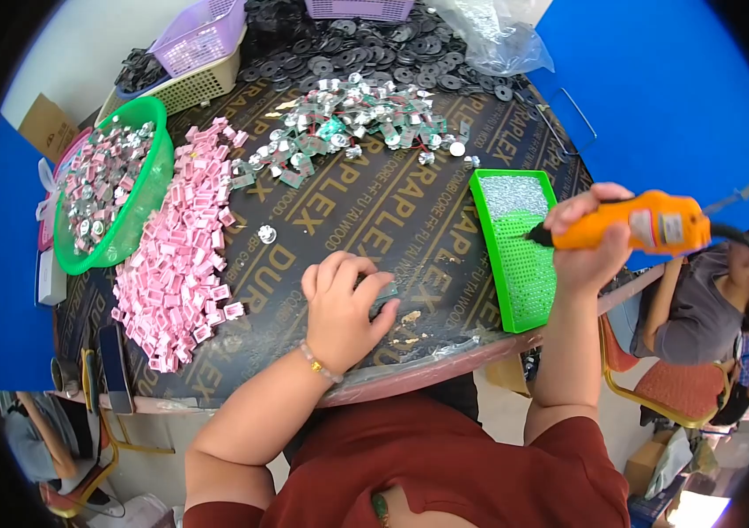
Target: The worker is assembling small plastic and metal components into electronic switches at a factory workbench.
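Note:
My right hand [590, 233] is wrapped round an orange electric screwdriver [656, 222], its dark nose pointing left over a green tray [506, 310]. Silvery screws [515, 195] are heaped at the tray's far end, and a grid of holes fills the rest. Near the table's front edge, my left hand [344, 304] curls over a small dark greenish part [385, 297]. The fingers cover most of it, so its full shape is hidden. One small silvery piece [267, 234] lies beyond that hand, to the left.
Pink plastic housings [176, 255] are piled at the left beside a green basket [163, 167] of assembled pieces. Farther back lie small wired modules [348, 123] and many black discs [374, 48]. A phone [116, 370] rests at the front left edge. Other people sit nearby.

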The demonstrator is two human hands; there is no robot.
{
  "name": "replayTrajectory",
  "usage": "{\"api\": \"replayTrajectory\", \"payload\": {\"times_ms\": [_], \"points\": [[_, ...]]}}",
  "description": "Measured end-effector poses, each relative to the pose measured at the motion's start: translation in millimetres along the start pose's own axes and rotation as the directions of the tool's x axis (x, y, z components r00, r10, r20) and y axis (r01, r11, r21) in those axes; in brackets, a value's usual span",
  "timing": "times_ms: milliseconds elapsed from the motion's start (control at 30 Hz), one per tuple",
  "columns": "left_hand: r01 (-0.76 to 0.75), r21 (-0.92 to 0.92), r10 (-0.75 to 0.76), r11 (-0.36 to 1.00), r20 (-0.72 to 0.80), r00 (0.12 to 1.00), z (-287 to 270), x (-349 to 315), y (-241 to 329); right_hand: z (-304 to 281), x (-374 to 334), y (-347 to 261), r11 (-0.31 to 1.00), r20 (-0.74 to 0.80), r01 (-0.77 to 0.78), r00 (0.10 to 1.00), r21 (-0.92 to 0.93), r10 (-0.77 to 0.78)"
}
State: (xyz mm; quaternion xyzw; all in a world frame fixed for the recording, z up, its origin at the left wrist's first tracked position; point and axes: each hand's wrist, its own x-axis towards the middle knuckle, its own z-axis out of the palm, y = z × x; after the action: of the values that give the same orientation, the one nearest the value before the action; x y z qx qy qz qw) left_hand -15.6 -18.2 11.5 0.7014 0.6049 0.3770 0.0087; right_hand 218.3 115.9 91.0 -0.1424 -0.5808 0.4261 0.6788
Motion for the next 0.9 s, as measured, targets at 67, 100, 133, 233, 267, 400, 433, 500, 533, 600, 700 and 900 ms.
{"api": "replayTrajectory", "payload": {"times_ms": [67, 100, 133, 233, 267, 400, 433, 500, 533, 600, 700, 900], "points": [[-0.012, -0.007, 0.012, 1.000, 0.002, 1.000, -2.4, 0.1, -0.6, 32.3, -17.0, -5.4, 0.999, 0.092, -0.051, 0.994, -0.005, 0.052], [-0.031, -0.020, 0.031, 0.999, 0.005, 1.000, -3.8, -0.7, -1.2, 47.0, -26.3, -4.3, 0.995, 0.145, -0.084, 0.986, 0.046, 0.077], [-0.028, -0.042, 0.028, 0.999, -0.009, 1.000, -4.9, -1.3, -2.0, 59.6, -34.8, -1.8, 0.990, 0.189, -0.130, 0.975, 0.057, 0.117], [-0.019, -0.084, 0.019, 0.996, -0.001, 1.000, -6.3, 0.0, -4.6, 82.9, -47.5, 6.6, 0.966, 0.300, -0.223, 0.937, 0.128, 0.177], [0.000, -0.102, -0.002, 0.995, -0.013, 1.000, -7.1, 0.6, -4.0, 87.0, -49.0, 8.5, 0.964, 0.304, -0.228, 0.936, 0.134, 0.179], [-0.020, -0.133, 0.016, 0.991, -0.037, 0.999, -7.3, -1.1, -8.5, 99.5, -52.4, 18.5, 0.946, 0.332, -0.250, 0.927, 0.205, 0.173], [-0.015, -0.128, 0.011, 0.992, -0.037, 0.999, -7.1, -1.3, -9.1, 100.4, -53.2, 19.6, 0.945, 0.329, -0.250, 0.928, 0.212, 0.172], [-0.004, -0.140, -0.003, 0.990, -0.048, 0.999, -6.6, -2.0, -10.9, 102.2, -54.0, 20.3, 0.941, 0.328, -0.253, 0.929, 0.222, 0.172], [0.000, -0.138, -0.006, 0.990, -0.046, 0.999, -6.8, -2.2, -10.9, 102.7, -54.1, 19.7, 0.943, 0.319, -0.254, 0.931, 0.214, 0.178], [0.000, -0.146, -0.006, 0.989, -0.041, 0.999, -7.8, -2.8, -10.8, 103.0, -55.8, 19.7, 0.944, 0.310, -0.257, 0.932, 0.208, 0.186], [0.017, -0.156, -0.019, 0.988, -0.008, 1.000, -6.8, -4.7, -11.3, 102.4, -58.9, 21.4, 0.860, 0.321, -0.340, 0.921, 0.382, 0.222], [0.091, 0.029, -0.092, 0.995, 0.019, 0.996, 2.2, -5.0, -8.2, 98.9, -62.8, 34.8, 0.870, 0.330, -0.375, 0.905, 0.320, 0.269]]}}
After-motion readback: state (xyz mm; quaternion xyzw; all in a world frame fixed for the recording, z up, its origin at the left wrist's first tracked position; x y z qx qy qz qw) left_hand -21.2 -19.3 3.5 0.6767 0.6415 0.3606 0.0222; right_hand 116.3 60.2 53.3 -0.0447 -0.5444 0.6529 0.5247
